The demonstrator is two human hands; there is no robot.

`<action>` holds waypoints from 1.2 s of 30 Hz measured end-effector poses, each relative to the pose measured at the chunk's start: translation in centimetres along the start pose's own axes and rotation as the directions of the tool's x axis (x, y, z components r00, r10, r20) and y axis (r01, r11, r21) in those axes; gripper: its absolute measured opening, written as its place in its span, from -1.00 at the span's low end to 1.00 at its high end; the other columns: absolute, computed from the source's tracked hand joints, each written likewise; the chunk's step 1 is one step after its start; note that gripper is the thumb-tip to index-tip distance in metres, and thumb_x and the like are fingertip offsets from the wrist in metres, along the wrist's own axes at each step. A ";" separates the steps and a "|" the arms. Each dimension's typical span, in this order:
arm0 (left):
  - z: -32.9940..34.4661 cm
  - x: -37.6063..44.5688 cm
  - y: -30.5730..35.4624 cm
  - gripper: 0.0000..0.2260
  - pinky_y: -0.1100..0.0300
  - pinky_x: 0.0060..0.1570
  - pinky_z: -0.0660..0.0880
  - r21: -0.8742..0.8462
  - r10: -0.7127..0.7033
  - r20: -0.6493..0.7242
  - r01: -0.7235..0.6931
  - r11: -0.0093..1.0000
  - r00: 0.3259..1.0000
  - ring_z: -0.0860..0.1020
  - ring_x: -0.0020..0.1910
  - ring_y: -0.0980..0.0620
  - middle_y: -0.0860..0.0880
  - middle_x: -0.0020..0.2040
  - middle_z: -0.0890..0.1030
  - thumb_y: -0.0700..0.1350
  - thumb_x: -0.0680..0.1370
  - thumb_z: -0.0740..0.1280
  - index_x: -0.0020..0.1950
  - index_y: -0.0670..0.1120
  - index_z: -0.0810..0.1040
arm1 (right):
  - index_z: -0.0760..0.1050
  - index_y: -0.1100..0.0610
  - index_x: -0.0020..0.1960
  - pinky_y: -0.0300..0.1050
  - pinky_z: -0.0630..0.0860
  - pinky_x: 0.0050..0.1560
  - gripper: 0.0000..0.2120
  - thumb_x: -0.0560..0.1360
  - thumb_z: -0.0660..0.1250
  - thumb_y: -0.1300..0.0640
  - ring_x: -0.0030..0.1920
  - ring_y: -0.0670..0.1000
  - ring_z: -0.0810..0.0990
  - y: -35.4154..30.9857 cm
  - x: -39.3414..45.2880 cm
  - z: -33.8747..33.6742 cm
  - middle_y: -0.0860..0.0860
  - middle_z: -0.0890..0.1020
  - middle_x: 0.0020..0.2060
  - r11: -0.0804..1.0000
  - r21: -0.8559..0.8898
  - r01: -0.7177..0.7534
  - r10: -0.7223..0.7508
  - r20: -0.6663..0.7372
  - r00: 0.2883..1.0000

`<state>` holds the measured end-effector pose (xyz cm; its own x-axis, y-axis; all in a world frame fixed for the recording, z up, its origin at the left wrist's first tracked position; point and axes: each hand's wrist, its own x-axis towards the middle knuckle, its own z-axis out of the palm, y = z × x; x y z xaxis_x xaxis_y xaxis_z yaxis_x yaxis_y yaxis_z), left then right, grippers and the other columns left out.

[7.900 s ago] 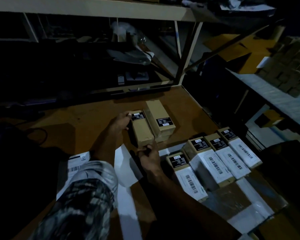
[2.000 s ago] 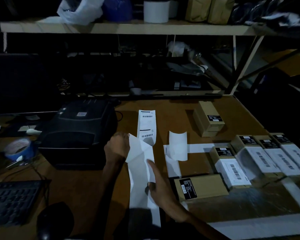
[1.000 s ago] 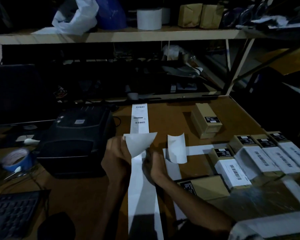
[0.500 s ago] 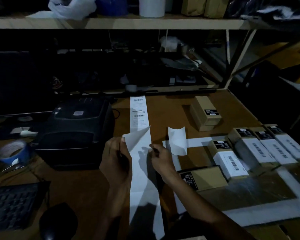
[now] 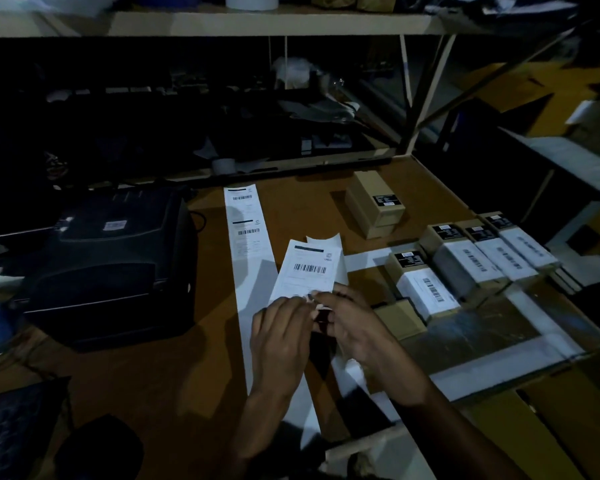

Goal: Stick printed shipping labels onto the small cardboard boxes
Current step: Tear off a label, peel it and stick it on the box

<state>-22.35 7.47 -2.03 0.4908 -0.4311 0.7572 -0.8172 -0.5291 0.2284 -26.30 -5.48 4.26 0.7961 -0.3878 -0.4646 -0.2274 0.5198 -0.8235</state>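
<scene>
The shipping label [image 5: 305, 268], printed side up with its barcode showing, is held above the counter [image 5: 146, 386] by its near edge, just right of the long backing strip [image 5: 253, 271] that runs from the black printer [image 5: 111, 268]. The left hand [image 5: 281, 341] and right hand [image 5: 354, 327] meet at that edge, fingers [image 5: 321, 299] of both pinching the paper between thumb and fingertips. It looks feather-light and limp, a thin sheet that curls easily and probably has a tacky underside that would grab itself or skin. Best held by the margins or corners only, kept taut between two hands. An unlabelled box [image 5: 400, 322] lies just right of the hands, partly hidden; labelled boxes [image 5: 465, 265] sit in a row beyond it, and another bare stack [image 5: 374, 206] stands farther back.
</scene>
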 end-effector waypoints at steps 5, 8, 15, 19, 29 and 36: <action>-0.2 -0.4 0.8 -0.60 0.17 0.13 0.35 -0.153 -0.097 0.069 0.107 0.983 0.993 0.52 0.23 -0.02 -0.02 0.18 0.64 0.16 0.67 0.16 0.12 -0.10 0.66 | 0.55 0.19 0.26 -0.05 0.61 -0.25 -0.78 0.63 0.29 0.25 -0.06 0.10 0.72 0.2 0.2 -2.5 0.15 0.71 0.11 0.995 -0.040 0.087 -0.088 -0.012 0.996; -0.5 -0.4 1.8 -0.57 0.16 0.14 0.39 -0.276 -0.199 0.068 0.210 0.938 0.978 0.50 0.25 0.02 -0.01 0.21 0.62 0.21 0.65 0.17 0.19 -0.09 0.62 | 0.55 0.13 0.26 -0.05 0.60 -0.18 -0.79 0.64 0.30 0.21 0.04 0.12 0.70 -0.4 -0.1 -3.8 0.09 0.72 0.08 0.989 -0.102 0.106 -0.107 -0.009 0.994; 1.3 -1.4 2.4 -0.29 -0.05 0.17 0.52 -0.071 -0.675 0.287 0.717 0.693 0.680 0.56 0.23 -0.16 -0.13 0.27 0.60 0.37 0.59 -0.18 0.44 -0.06 0.40 | 0.56 0.05 0.22 0.09 0.64 0.01 -0.78 0.59 0.37 0.21 0.07 0.09 0.67 -1.1 -0.5 -7.8 0.05 0.70 0.11 0.954 -0.274 0.121 -0.122 0.012 0.992; 2.2 -2.4 3.4 -0.43 -0.01 0.07 0.53 0.078 -0.667 0.319 0.683 0.727 0.674 0.60 0.15 -0.18 -0.17 0.20 0.64 0.21 0.65 -0.07 0.41 -0.13 0.45 | 0.56 0.01 0.22 -0.06 0.60 -0.10 -0.77 0.58 0.39 0.19 0.07 0.08 0.69 -0.4 -0.9 -9.7 0.00 0.71 0.08 0.950 -0.292 0.111 -0.104 0.040 0.994; 0.9 -2.4 -1.5 -0.38 0.26 0.34 0.28 -0.050 -0.351 0.743 0.570 0.820 0.570 0.37 0.45 -0.05 -0.07 0.45 0.42 -0.36 0.45 0.47 0.48 -0.12 0.38 | 0.58 0.02 0.23 0.22 0.59 0.22 -0.75 0.57 0.40 0.20 0.15 0.08 0.67 1.4 -0.5 -10.9 -0.05 0.71 0.11 0.955 -0.282 0.094 -0.073 0.083 0.994; 0.5 -4.0 -4.5 -0.59 0.11 0.23 0.51 -0.013 -0.353 0.744 0.540 0.841 0.568 0.51 0.27 -0.05 -0.04 0.30 0.53 -0.10 0.41 0.57 0.23 -0.10 0.63 | 0.59 -0.01 0.18 0.09 0.60 0.13 -0.79 0.58 0.39 0.18 0.13 0.05 0.68 1.6 -0.3 -8.4 -0.08 0.72 0.08 0.941 -0.324 0.102 -0.085 0.068 0.994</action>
<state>-20.48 11.18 -6.42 0.7919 -0.6013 -0.1060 -0.4263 -0.6689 0.6090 -31.60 -10.92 0.40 0.8490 -0.3774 -0.3698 -0.3139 0.2028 -0.9276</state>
